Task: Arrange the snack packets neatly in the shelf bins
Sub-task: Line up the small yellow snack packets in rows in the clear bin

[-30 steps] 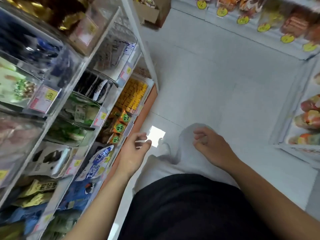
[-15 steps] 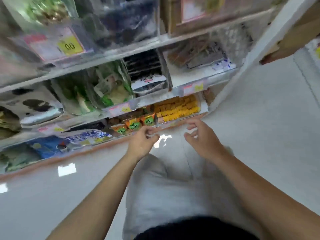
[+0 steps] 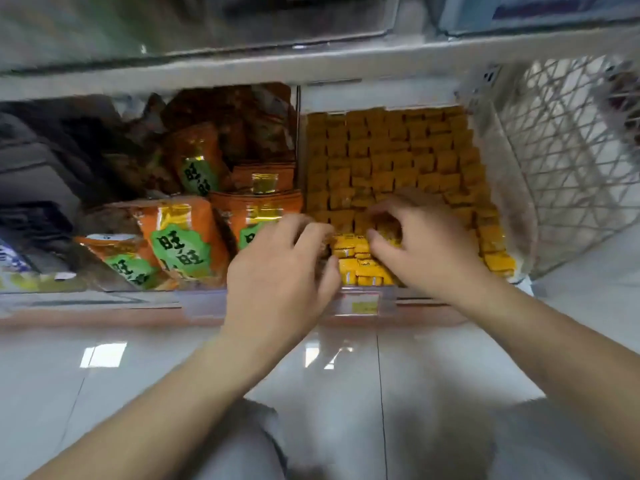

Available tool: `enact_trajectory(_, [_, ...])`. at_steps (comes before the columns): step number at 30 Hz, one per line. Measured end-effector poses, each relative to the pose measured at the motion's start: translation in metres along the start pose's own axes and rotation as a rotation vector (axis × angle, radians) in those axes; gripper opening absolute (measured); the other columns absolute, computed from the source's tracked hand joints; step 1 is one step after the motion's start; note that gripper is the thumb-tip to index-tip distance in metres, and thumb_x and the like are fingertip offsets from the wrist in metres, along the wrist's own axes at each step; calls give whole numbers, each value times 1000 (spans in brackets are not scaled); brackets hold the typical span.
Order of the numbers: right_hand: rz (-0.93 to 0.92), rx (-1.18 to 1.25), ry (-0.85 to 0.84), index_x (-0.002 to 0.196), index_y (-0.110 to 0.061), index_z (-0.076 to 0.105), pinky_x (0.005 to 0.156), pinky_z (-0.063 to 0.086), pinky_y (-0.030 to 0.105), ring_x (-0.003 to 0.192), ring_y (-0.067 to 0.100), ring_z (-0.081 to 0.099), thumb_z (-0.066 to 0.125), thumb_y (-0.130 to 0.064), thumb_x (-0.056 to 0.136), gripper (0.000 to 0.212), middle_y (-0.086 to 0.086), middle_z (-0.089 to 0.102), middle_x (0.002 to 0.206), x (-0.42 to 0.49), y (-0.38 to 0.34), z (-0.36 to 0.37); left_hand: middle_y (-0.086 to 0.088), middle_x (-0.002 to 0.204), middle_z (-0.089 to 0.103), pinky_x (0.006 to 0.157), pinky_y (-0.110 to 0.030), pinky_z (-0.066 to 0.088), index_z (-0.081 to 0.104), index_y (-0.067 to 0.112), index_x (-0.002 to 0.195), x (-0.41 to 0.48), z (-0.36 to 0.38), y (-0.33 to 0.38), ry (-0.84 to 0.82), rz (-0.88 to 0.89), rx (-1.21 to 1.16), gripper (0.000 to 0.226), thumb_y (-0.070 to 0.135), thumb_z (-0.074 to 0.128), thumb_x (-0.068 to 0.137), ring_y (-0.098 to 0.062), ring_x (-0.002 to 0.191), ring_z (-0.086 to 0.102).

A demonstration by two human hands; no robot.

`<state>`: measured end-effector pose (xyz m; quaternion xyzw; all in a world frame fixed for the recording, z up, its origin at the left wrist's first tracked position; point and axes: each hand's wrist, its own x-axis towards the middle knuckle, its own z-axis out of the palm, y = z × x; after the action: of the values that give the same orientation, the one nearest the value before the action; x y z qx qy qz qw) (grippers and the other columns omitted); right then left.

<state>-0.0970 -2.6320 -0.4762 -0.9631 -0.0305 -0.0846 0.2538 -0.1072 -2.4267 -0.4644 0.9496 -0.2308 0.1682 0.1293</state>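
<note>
Yellow packets (image 3: 360, 261) are pinched by the left hand (image 3: 280, 278) and right hand (image 3: 426, 251); orange bags (image 3: 180, 237) crowd at nine o'clock.

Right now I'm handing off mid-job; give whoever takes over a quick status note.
Left hand: fingers curled at the front left of the yellow packets; grip unclear.
Right hand: fingers down on the front rows; grip unclear.
Yellow packets fill the right bin; orange bags sit in the left bin.
Done: back rows look even.
Left: front rows are jumbled, straighten them; orange bags lean unevenly.
</note>
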Motion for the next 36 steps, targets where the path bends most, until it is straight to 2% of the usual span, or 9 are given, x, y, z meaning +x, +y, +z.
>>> enact_trajectory(6, [-60,97,22,103,-30,70,81,50,33,97,18,61,66,-42,82,24,-5,66,106,1,11,10,0,101,64,54,-35,46,70,21,102,-2,4,4,18,19,98,23,37,61,88,-25,88,59])
enact_trajectory(14, [-34,109,17,98,-34,71,73,42,26,96,11,59,67,-43,86,15,-9,68,107,-6,7,6,-8,91,63,58,-36,34,66,13,90,-12,-3,28,-59,57,331,21,27,51,88,-31,86,53])
enact_trajectory(17, [8,161,-19,97,-32,74,70,42,23,95,7,59,68,-35,88,11,-11,70,105,-8,6,1,-10,95,62,65,-39,40,66,11,95,-2,0,42,-49,49,237,25,30,50,90,-32,94,51])
enact_trajectory(19, [29,222,-19,96,-27,76,74,46,24,94,9,61,68,-29,88,11,-12,71,101,-9,9,-2,-12,106,61,81,-43,48,65,10,107,11,6,50,-82,-22,56,30,31,49,92,-33,103,52])
enact_trajectory(23, [84,386,43,92,-28,74,60,36,6,79,-2,57,69,-21,89,9,-19,66,85,-8,19,-10,-18,123,56,93,-46,45,57,8,121,36,17,57,-199,-248,-155,37,32,49,94,-39,115,52])
enact_trajectory(26, [82,458,122,90,-31,72,69,39,12,85,-4,57,69,-20,87,12,-22,65,89,9,25,-19,-19,133,50,97,-46,43,52,10,129,46,26,58,-274,-245,-122,45,40,46,96,-41,120,50])
enact_trajectory(28, [9,420,124,91,-34,70,70,37,9,88,-3,58,68,-20,89,14,-22,64,92,33,25,-22,-17,137,48,99,-46,44,51,12,132,46,32,55,-315,-207,-51,51,48,43,97,-39,123,48])
enact_trajectory(32, [-154,307,22,112,-28,72,78,36,10,101,1,56,63,-23,95,20,-12,67,113,96,18,-9,-13,145,43,105,-45,39,48,15,135,35,40,49,-248,-80,38,52,49,38,98,-35,131,39])
enact_trajectory(36, [-182,222,-39,127,-25,66,90,43,25,112,10,60,59,-21,98,30,-4,64,132,153,12,14,-16,149,42,107,-44,38,42,14,144,24,37,45,-252,10,146,64,52,24,96,-36,130,43])
